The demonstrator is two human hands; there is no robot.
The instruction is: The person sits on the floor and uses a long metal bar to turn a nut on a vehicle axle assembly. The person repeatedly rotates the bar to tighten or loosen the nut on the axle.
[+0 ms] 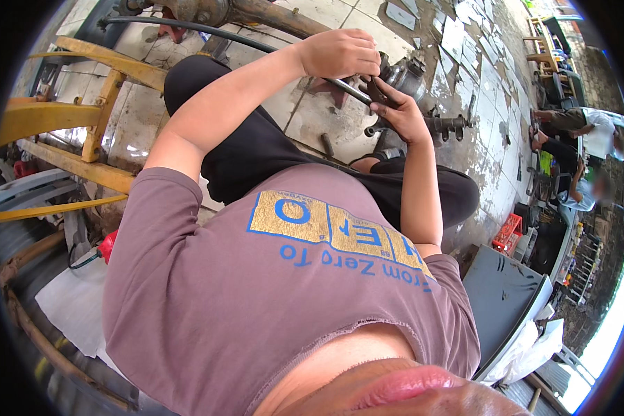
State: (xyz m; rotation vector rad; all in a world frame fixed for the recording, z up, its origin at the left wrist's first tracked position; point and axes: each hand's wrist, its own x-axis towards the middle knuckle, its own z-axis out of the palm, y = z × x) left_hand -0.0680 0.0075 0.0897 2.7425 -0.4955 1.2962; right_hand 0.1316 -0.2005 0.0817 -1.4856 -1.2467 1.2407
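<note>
My left hand (336,54) is closed beside a metal hub assembly (405,76), its fingertips hiding whatever they grip. Just below it, my right hand (402,114) grips a dark metal fitting (378,90) near the end of a long rod (350,90). A black hose or cable (180,24) runs toward my hands from the upper left, alongside a rusty axle tube (270,17). Below my right hand lies a dark cylindrical part with side bolts (444,126). A short metal cylinder (326,144) is on the tiles, and a red stand (326,97) shows under the rod.
Yellow metal frames (111,97) stand at my left, near a red container (106,246). Broken tiles (454,35) lie upper right. At far right two people (596,135) (575,194) work beside a red crate (507,232) and a grey metal cabinet (499,298).
</note>
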